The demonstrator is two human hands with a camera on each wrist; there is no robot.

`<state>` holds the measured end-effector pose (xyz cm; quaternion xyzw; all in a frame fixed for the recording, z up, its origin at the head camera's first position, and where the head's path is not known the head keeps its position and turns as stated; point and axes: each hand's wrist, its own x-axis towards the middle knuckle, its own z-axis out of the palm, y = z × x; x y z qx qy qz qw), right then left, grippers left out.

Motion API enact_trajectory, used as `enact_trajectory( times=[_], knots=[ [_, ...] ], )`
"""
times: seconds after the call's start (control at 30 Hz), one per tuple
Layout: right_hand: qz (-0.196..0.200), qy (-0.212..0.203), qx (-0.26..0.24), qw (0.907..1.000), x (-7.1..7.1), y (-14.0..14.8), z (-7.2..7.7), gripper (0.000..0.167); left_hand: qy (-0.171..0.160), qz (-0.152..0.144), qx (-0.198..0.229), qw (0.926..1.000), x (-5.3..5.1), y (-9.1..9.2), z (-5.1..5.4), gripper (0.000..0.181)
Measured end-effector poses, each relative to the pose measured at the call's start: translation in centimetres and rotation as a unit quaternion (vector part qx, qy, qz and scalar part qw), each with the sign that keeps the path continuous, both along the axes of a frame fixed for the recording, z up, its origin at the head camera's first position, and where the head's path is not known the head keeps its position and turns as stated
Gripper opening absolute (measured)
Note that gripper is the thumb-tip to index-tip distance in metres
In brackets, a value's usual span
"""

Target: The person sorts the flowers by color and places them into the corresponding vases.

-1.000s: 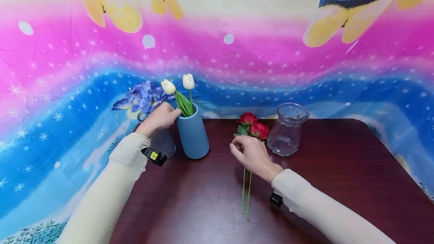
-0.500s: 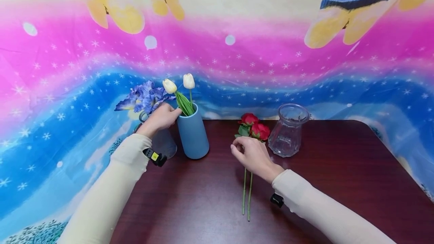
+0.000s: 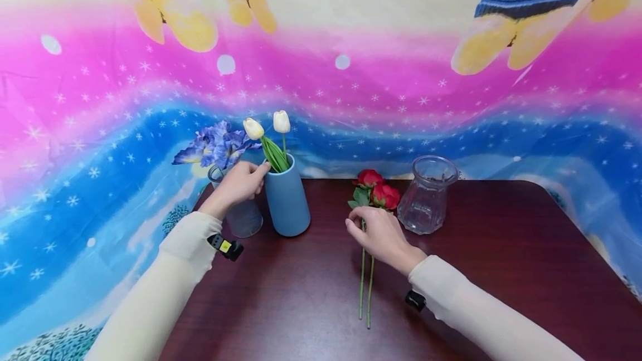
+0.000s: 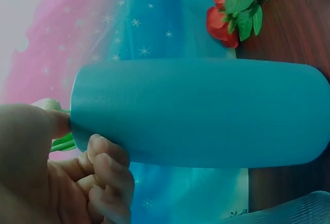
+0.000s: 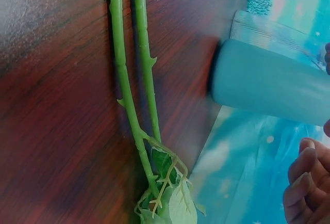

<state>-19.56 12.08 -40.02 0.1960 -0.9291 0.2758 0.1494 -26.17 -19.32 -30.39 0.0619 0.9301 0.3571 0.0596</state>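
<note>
At the left, a matte blue vase [image 3: 287,199] stands upright with two white tulips [image 3: 282,121] in it. My left hand [image 3: 239,184] is at its rim, the thumb at the edge beside the green leaves. The other fingers [image 4: 111,170] bend loosely by the vase's side in the left wrist view; no grip is visible. My right hand [image 3: 383,237] hovers over two red roses [image 3: 385,196] lying on the table. Its fingers [image 5: 301,177] hang loosely curled, with nothing visible between them. Thorny green stems [image 5: 124,79] show beneath in the right wrist view.
Behind my left hand stands a clear vase [image 3: 244,219] holding blue-purple flowers [image 3: 218,144]. A faceted glass vase [image 3: 423,205] stands right of the roses. The dark wooden table [image 3: 301,305] ends at a printed cloth backdrop [image 3: 321,93].
My left hand has eased slightly down at the rim, and its lower fingers have come into view. My right hand has shifted slightly down and right. The vases and roses stay in place.
</note>
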Motion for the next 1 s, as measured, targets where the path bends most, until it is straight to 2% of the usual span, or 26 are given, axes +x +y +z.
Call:
enact_trajectory(
  times=[0.17, 0.4, 0.53, 0.7, 1.0],
  knots=[
    [-0.001, -0.016, 0.008, 0.9998, 0.3, 0.2, 0.1, 0.013, 0.001, -0.003, 0.014, 0.9999, 1.1, -0.1, -0.3, 0.061],
    [-0.006, -0.028, 0.018, 0.9994, 1.0, 0.9, 0.2, 0.013, 0.003, -0.017, 0.067, 0.9976, 2.7, 0.2, -0.9, 0.057],
    [-0.006, -0.023, 0.018, 0.9996, 1.4, 1.5, -0.1, 0.012, 0.013, -0.036, 0.086, 0.9956, 3.7, 0.9, -1.6, 0.055],
    [-0.008, -0.015, 0.012, 0.9998, 1.6, 2.4, -0.5, 0.009, 0.022, -0.063, 0.103, 0.9925, 4.7, 2.1, -2.2, 0.045],
    [-0.007, -0.013, 0.005, 0.9999, 2.2, 3.8, -0.9, 0.004, 0.025, -0.082, 0.138, 0.9867, 5.9, 4.3, -3.1, 0.034]
  ],
)
